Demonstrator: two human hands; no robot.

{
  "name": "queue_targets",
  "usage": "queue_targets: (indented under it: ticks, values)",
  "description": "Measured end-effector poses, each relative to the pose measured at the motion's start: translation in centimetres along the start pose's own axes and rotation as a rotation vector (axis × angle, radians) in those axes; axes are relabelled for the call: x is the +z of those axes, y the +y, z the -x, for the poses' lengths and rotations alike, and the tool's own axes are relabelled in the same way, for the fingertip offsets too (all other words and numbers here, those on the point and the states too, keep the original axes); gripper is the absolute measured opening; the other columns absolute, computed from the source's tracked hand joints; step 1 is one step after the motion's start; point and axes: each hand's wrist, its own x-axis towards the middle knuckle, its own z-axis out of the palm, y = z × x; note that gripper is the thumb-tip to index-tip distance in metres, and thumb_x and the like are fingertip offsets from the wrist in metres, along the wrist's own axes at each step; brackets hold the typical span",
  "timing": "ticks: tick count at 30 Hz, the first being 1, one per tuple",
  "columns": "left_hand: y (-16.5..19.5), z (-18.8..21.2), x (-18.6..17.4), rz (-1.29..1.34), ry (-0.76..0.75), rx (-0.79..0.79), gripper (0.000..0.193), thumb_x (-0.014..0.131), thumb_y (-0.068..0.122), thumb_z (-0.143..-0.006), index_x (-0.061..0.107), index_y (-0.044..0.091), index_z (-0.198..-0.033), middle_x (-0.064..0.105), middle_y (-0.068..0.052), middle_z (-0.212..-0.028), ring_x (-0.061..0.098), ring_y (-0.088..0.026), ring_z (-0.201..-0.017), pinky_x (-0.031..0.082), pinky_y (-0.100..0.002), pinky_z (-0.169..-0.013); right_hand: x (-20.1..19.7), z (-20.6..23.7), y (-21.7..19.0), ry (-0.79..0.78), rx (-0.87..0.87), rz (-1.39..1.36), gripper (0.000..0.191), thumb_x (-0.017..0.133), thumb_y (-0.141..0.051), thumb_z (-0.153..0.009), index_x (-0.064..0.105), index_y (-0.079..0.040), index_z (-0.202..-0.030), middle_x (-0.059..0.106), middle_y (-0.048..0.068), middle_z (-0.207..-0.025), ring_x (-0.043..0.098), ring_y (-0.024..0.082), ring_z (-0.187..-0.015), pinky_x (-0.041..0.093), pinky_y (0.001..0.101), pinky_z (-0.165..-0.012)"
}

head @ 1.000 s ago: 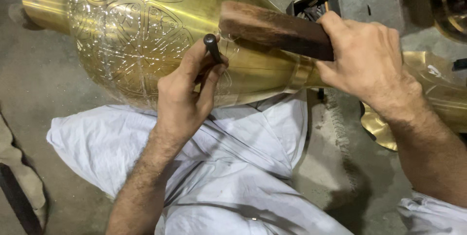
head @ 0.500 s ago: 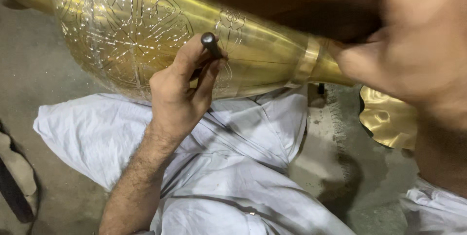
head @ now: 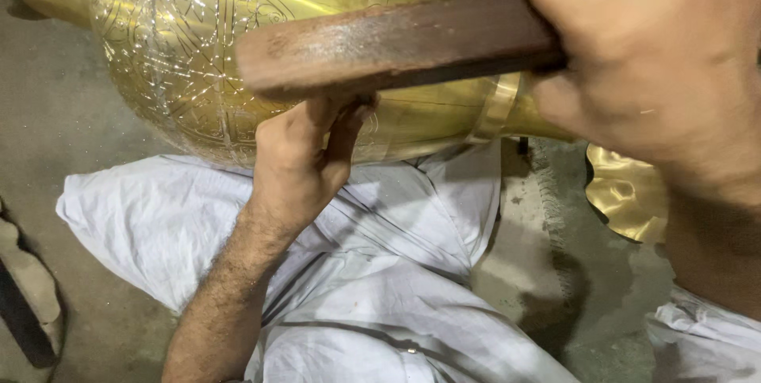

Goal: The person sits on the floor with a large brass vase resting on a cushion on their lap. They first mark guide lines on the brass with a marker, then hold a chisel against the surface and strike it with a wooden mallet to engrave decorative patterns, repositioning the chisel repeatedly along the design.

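The wooden block (head: 396, 42), clamped in the right hand (head: 634, 58), has been swung down over the left hand (head: 297, 165), pinched on a hidden punch against the brass vase (head: 198, 50) lying across the lap.

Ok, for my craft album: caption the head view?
Right hand swings wooden block over left hand against engraved brass vase.

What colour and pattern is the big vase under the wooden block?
Shiny brass-gold vase, engraved with fine floral scrollwork; clearest in the head view.
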Motion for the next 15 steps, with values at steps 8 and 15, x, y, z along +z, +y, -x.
queue_targets:
  ticks: [8, 15]
  values:
    - [-0.1, 0.2, 0.3, 0.103, 0.021, -0.068, 0.033, 0.073, 0.000, -0.104, 0.058, 0.006, -0.133, 0.076, -0.009, -0.115, 0.079, -0.022, -0.103, 0.064, -0.033, -0.086, 0.6, 1.2, 0.2, -0.032, 0.028, 0.073, 0.041, 0.094, -0.024, -0.074, 0.071, -0.004, -0.103, 0.069, 0.009, -0.084, 0.069, 0.029, -0.077, 0.050, 0.0414, -0.064]
    - [-1.2, 1.0, 0.6, -0.025, 0.003, -0.113, 0.024, 0.081, 0.002, -0.098, 0.065, 0.009, -0.115, 0.074, -0.012, -0.097, 0.075, -0.024, -0.082, 0.060, -0.037, -0.071, 1.9, 0.9, 1.0, 0.040, -0.001, -0.145, 0.035, 0.084, -0.010, -0.078, 0.068, -0.005, -0.109, 0.066, 0.006, -0.087, 0.067, 0.024, -0.079, 0.049, 0.0371, -0.070]
